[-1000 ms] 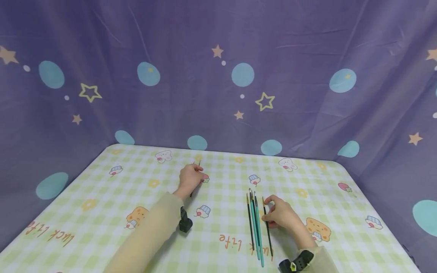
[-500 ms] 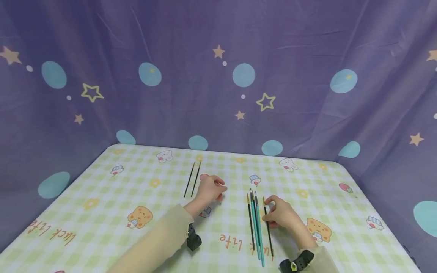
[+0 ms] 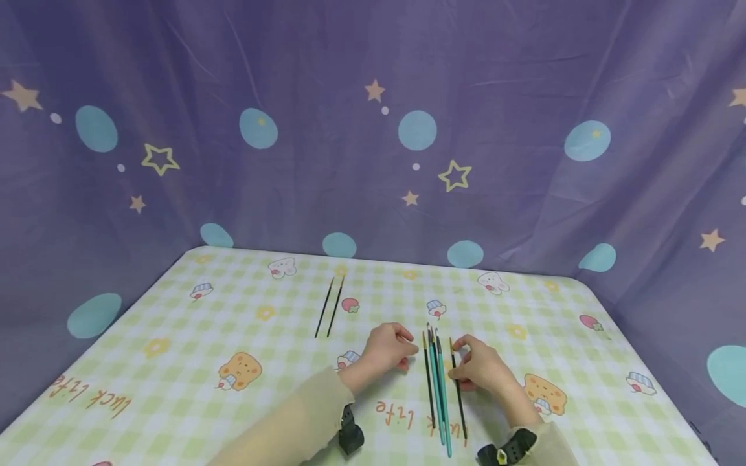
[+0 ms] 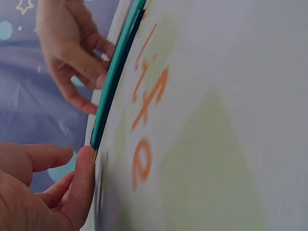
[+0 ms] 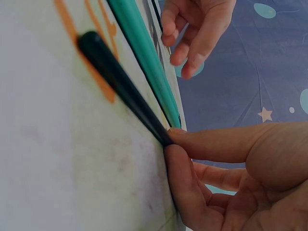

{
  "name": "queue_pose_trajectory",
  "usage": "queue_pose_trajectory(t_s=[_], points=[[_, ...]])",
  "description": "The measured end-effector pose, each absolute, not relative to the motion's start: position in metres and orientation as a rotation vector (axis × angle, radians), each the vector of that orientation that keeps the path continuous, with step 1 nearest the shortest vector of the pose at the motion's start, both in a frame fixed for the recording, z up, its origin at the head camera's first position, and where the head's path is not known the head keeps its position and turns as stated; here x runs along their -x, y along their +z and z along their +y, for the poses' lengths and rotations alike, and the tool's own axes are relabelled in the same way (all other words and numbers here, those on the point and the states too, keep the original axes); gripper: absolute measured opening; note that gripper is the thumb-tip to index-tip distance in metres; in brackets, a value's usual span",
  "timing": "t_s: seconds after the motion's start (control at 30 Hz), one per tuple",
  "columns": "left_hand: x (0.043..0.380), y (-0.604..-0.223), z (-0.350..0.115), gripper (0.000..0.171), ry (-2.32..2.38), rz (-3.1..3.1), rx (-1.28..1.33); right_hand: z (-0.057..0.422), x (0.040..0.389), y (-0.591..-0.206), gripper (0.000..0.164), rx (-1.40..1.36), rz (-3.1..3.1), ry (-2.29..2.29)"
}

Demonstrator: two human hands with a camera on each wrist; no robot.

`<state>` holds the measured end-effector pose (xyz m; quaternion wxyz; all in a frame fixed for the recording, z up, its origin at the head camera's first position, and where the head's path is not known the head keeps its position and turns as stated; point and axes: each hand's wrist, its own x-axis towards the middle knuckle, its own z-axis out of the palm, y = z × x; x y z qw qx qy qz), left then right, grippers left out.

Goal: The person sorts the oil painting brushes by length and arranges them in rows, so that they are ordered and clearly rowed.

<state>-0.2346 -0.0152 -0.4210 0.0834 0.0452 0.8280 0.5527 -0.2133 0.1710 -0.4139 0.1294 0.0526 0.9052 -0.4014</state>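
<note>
My left hand (image 3: pixel 392 348) — relaxed, empty — just left of the brush cluster (image 3: pixel 443 395), long axes pointing away; my right hand (image 3: pixel 480 367) pinches the rightmost black brush (image 3: pixel 460 409).

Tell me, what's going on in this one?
A person in cream sleeves is handling paintbrushes at a green-and-white checked table. The right grip pinches a thin black paintbrush, just right of a cluster of teal-handled paintbrushes and other black ones. The left grip is left of that cluster, fingers parted, apparently holding nothing. Two more thin black paintbrushes lie side by side, farther left on the table.
</note>
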Motion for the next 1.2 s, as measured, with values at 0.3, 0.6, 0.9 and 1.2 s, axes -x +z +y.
queue_pose_trajectory(t_s=[0.3,0.6,0.9,1.2], points=[[0.226,-0.423,0.002,0.014,1.614,2.497,-0.135,0.171,0.214,-0.416,0.041,-0.154,2.638,-1.177],[0.228,-0.426,0.010,0.021,1.452,2.639,-0.087,0.171,0.214,-0.416,0.040,-0.157,2.637,-1.169],[0.230,-0.426,0.012,0.028,1.366,2.702,-0.090,0.171,0.214,-0.416,0.041,-0.149,2.636,-1.172],[0.232,-0.425,0.012,0.026,1.338,2.747,-0.069,0.172,0.213,-0.416,0.041,-0.132,2.647,-1.169]])
